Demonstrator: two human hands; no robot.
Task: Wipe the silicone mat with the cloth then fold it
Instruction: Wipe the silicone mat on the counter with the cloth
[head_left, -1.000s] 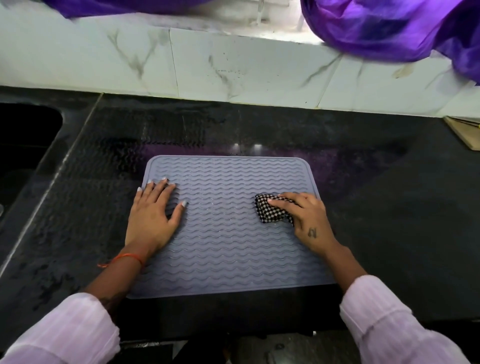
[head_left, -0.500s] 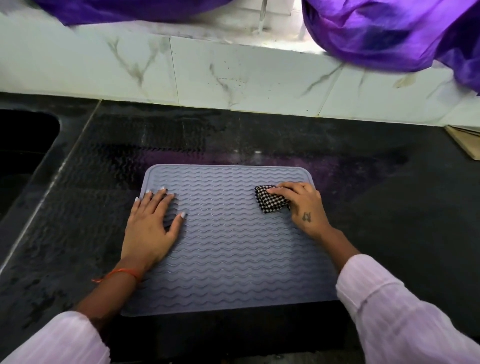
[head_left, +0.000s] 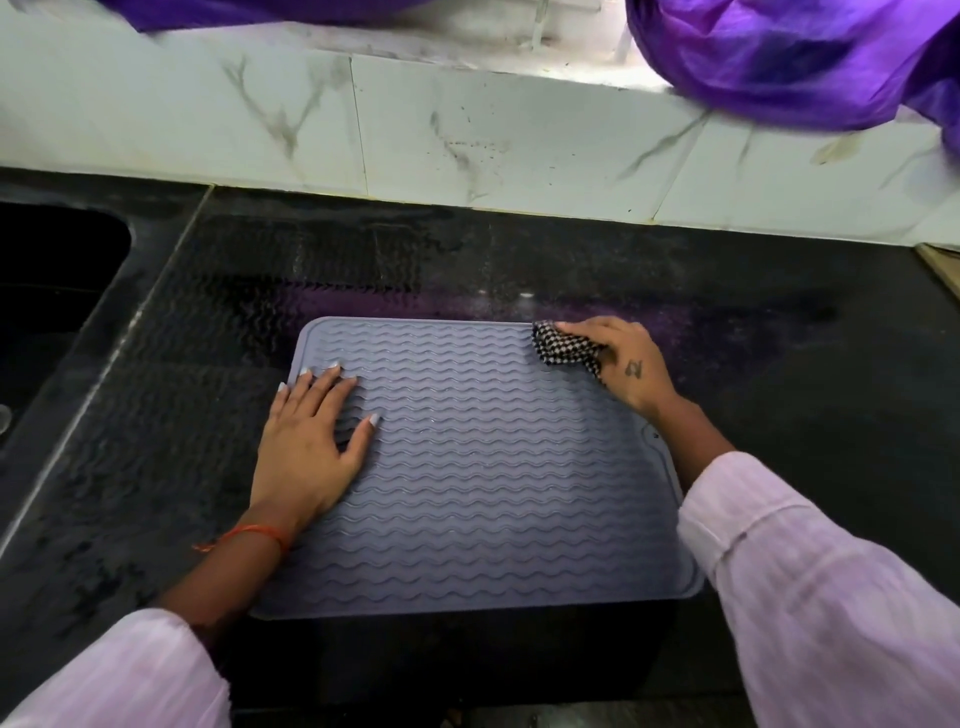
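Checked cloth (head_left: 563, 349) under right hand (head_left: 621, 364) (mat's (head_left: 493, 467) far-right corner).

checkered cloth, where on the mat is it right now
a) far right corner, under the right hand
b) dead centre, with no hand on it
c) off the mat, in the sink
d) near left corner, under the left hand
a: the checkered cloth sits at the far right corner of the silicone mat, bunched under the fingers of the right hand, while the left hand rests flat on the mat's left side.
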